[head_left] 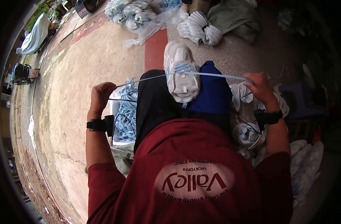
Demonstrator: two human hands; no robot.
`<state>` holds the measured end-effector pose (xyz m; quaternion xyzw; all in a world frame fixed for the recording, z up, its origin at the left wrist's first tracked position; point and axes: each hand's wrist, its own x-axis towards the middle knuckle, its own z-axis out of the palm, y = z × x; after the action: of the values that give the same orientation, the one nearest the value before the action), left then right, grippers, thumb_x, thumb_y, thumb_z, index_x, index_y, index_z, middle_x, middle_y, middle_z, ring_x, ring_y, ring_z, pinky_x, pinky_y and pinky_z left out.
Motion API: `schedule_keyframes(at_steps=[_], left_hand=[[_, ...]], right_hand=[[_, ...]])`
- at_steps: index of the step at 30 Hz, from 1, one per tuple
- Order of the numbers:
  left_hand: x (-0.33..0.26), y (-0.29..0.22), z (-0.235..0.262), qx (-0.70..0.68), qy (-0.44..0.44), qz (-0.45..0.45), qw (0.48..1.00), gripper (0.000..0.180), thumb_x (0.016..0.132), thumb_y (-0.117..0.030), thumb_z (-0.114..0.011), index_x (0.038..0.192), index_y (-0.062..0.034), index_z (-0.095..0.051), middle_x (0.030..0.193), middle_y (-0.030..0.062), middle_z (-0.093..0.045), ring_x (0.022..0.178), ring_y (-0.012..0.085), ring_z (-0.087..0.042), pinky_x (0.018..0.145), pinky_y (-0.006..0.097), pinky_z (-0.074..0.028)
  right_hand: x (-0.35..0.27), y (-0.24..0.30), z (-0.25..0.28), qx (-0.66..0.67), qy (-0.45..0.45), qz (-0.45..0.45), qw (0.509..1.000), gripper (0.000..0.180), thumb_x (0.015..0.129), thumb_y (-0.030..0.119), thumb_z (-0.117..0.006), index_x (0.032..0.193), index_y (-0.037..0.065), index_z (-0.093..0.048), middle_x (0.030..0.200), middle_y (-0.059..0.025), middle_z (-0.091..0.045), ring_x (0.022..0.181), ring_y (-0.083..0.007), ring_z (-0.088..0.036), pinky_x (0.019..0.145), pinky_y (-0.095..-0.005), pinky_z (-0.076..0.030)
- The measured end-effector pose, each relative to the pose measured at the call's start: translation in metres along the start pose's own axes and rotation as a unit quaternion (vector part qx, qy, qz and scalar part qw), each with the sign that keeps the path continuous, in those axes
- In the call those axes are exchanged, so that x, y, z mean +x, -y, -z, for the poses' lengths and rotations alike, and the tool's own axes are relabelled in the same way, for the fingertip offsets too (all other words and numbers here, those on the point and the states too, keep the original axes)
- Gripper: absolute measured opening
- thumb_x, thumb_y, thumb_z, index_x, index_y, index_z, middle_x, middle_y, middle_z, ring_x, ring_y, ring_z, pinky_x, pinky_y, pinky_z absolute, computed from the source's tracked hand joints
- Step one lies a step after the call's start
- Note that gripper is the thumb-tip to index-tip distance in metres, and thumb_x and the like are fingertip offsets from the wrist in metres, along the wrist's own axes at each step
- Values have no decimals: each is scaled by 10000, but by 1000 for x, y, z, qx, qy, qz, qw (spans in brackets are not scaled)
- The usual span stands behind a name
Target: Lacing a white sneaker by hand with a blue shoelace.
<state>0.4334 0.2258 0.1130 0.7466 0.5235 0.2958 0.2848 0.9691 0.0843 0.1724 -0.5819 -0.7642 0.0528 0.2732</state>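
Note:
A white and grey sneaker rests on my lap, its tongue end towards me and its toe pointing away. A light blue shoelace runs through its eyelets, with both ends stretched out to the sides. My left hand is closed on one end, out to the left of my knee. On the other side, my right hand pinches the opposite end. The lace looks taut and nearly level across the sneaker. A blue cloth covers my right thigh beneath it.
Left of my leg stands a white box full of loose blue laces. Bundled white shoe pieces lie ahead, beside clear plastic and a grey-green cloth. More white shoe pieces are piled at my right.

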Motion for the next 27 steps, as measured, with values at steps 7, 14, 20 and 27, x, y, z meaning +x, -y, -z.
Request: schedule_keyframes(at_steps=[7,14,20,27], left_hand=[[-69,119,39,-94,8,198,976,63,769,-73,-678,797,-17,-669,683,11,-626,595,82,-515,556,227,-424],[-143,176,113,-36,6,330,943,72,777,-106,-678,806,-41,-673,602,-15,-576,518,59,-493,454,201,-362],[-197,217,160,-22,-22,430,903,81,770,-88,-672,812,-20,-667,600,18,-586,469,67,-481,405,198,-350],[-216,222,105,136,-90,435,885,132,714,-117,-719,666,-17,-648,573,49,-584,445,113,-469,416,247,-350]], right_hand=[[-69,-74,18,257,-33,-283,924,61,721,-1,-622,778,21,-623,699,38,-574,648,-55,-520,585,-232,-411],[-154,-142,73,124,57,-429,893,138,780,156,-597,714,36,-615,634,61,-512,577,-32,-453,527,-199,-350],[-247,-191,121,47,49,-439,896,171,774,192,-589,696,41,-607,612,58,-504,566,-55,-460,511,-222,-355],[-300,-192,119,-44,221,-486,844,129,704,151,-597,672,35,-642,617,-51,-588,563,-163,-541,559,-302,-434]])
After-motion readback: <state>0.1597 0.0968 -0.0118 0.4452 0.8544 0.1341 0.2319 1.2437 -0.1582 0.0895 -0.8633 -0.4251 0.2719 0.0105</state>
